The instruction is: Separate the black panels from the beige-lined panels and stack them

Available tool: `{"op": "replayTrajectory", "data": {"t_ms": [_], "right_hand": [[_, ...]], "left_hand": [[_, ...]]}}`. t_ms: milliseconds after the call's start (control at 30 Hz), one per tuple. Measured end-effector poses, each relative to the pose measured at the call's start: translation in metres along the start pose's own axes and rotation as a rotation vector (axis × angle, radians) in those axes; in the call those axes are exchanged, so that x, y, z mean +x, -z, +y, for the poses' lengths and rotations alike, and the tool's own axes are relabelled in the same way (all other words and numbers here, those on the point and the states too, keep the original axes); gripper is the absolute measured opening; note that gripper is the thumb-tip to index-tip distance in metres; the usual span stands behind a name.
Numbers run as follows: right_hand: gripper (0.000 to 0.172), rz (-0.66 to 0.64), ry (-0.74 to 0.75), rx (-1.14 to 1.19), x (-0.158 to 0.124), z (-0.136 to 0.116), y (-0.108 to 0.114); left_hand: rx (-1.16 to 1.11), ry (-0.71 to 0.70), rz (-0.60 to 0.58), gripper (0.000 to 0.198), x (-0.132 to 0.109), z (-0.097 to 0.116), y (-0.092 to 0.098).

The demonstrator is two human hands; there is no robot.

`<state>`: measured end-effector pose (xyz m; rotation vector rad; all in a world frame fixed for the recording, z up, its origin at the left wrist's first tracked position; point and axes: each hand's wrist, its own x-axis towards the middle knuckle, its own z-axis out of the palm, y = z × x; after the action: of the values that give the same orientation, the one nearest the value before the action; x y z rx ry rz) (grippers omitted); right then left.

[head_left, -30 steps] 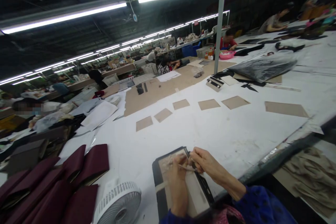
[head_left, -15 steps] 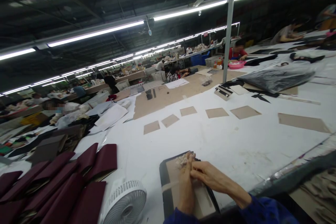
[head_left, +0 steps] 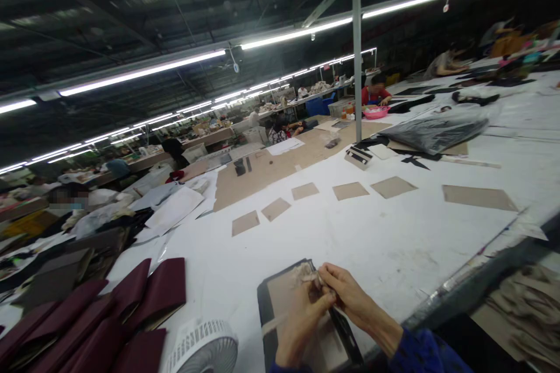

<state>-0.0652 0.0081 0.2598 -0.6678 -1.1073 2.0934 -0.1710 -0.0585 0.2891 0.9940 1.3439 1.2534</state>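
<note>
A crumpled beige cloth bunch [head_left: 303, 273] is between my hands, above a black-edged beige panel [head_left: 280, 292] lying flat on the white table. My left hand [head_left: 301, 317] has its fingers curled and closed at the near side of the cloth. My right hand [head_left: 347, 294] pinches at the right end of it, thumb and fingertips together, touching the left fingers. Exactly what lies between the fingertips is partly hidden. A light strip [head_left: 275, 323] crosses the panel's left side.
A white fan [head_left: 203, 344] stands left of the panel, beside stacked maroon folded pieces [head_left: 168, 288]. Several beige rectangular pieces [head_left: 305, 190] lie in a row across the white table [head_left: 297, 233]. Farther off are a metal post [head_left: 357, 64], a dark plastic-wrapped bundle [head_left: 441, 131] and people working.
My left hand has turned, so its thumb now shows beside the right fingertips. The right fingers have shifted slightly on the cloth. The camera view has moved, sliding the far scene to the left.
</note>
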Motion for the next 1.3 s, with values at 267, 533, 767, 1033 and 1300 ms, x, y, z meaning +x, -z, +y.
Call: {"op": "replayTrajectory", "data": {"t_ms": [267,533,767,1033,1300], "right_hand": [[0.052,0.022,0.045,0.033,0.001,-0.002,0.0],[0.052,0.03,0.066,-0.08,0.001,-0.003,-0.001],[0.052,0.107,0.095,-0.122,0.011,-0.002,0.0],[0.051,0.179,0.208,-0.353,0.011,-0.014,0.005],[0.053,0.12,0.126,-0.326,0.008,-0.008,0.015]], "left_hand": [[-0.016,0.022,0.032,0.034,0.007,-0.021,0.011],[0.048,0.017,0.085,0.011,0.011,-0.013,-0.01],[0.004,0.127,0.203,0.016,0.019,-0.028,-0.01],[-0.117,0.187,0.242,0.025,0.02,-0.031,-0.009],[-0.13,0.183,0.219,0.031,0.02,-0.032,-0.008]]}}
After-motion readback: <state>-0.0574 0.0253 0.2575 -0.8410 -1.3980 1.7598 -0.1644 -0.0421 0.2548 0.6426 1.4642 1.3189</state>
